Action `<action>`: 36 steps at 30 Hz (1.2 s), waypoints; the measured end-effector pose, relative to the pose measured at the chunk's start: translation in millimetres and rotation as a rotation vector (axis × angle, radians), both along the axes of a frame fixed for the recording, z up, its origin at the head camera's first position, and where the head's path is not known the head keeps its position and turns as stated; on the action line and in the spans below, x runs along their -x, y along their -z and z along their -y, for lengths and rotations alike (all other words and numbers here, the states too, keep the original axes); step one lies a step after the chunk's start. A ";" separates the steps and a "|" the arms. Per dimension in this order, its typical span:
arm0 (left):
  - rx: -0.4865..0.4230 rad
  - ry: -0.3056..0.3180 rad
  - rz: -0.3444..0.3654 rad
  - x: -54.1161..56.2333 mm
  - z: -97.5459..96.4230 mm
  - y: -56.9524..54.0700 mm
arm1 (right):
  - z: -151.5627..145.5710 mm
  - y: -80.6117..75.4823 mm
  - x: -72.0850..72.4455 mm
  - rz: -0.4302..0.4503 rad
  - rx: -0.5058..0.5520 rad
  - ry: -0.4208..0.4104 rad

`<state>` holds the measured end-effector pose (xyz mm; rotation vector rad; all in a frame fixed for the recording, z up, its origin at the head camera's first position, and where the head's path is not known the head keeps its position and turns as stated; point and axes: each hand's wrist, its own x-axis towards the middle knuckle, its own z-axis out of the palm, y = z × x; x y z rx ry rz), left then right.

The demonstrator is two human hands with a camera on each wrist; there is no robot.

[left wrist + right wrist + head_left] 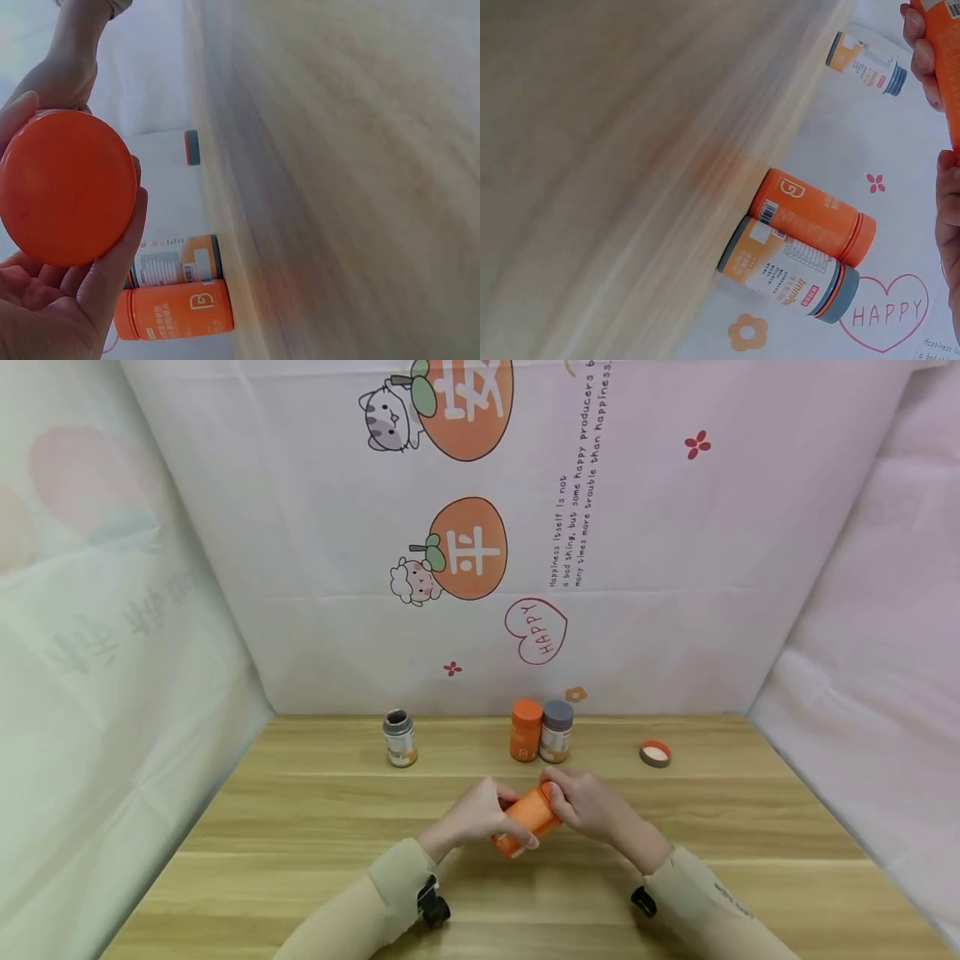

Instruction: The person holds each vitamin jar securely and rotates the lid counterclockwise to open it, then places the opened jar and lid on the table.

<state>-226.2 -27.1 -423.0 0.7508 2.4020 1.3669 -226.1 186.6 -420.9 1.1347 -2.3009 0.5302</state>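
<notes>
Between the two hands an orange bottle [531, 814] is held tilted above the table, its capped end toward the upper right. The left hand [483, 814] grips its body, thumb and fingers around the lower part. At the cap end the right hand [588, 803] curls its fingers round the orange lid, hiding most of it. In the left wrist view the round orange base of the bottle [69, 187] faces the camera, with the left palm [67, 300] beside it. The right wrist view catches only part of the orange bottle [945, 67] at its edge.
Beyond the hands stand a closed orange bottle [526, 731] and a grey-capped bottle [557, 732], side by side. An uncapped grey bottle [401, 739] stands at the back left. A loose lid [656, 753] lies inside-up at the back right. White printed cloth [337, 635] walls the wooden table [315, 827].
</notes>
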 end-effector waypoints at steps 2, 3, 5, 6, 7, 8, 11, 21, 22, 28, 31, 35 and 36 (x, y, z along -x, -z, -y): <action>0.011 -0.002 0.014 0.4 0.3 1.7 | -0.6 1.6 -0.8 0.007 -0.010 0.008; 0.012 -0.004 0.019 0.7 0.4 2.4 | -0.9 2.5 -1.1 0.010 -0.013 0.013; 0.011 -0.006 0.018 0.9 0.4 3.1 | -1.2 3.3 -1.6 0.021 -0.008 0.015; 0.010 -0.007 0.017 1.0 0.3 3.2 | -1.3 3.4 -1.9 0.027 -0.001 0.016; 0.012 -0.008 0.013 1.4 0.3 3.0 | -1.4 3.3 -2.0 0.035 0.006 0.016; 0.011 -0.008 0.009 1.6 0.2 2.6 | -1.7 3.3 -1.8 0.045 0.012 0.017; 0.015 -0.014 0.001 1.3 0.4 0.1 | -1.7 1.7 -3.3 0.113 0.048 0.031; 0.038 -0.067 -0.021 3.4 1.0 1.0 | 1.7 -7.1 -8.8 0.442 0.163 0.142; 0.038 -0.075 -0.021 3.6 0.8 1.8 | 2.1 -7.7 -8.6 0.460 0.174 0.147; 0.025 -0.119 -0.060 1.8 -2.6 3.5 | 3.0 -7.7 -6.9 0.558 0.214 0.190; 0.042 -0.138 -0.095 0.3 -4.4 2.3 | 3.2 -6.8 -6.1 0.597 0.226 0.212; 0.082 -0.168 -0.125 -1.6 -5.5 -0.2 | 3.6 -7.4 -6.4 0.669 0.255 0.226; 0.092 -0.175 -0.132 -1.9 -5.7 -0.5 | 3.9 -7.8 -6.6 0.693 0.262 0.226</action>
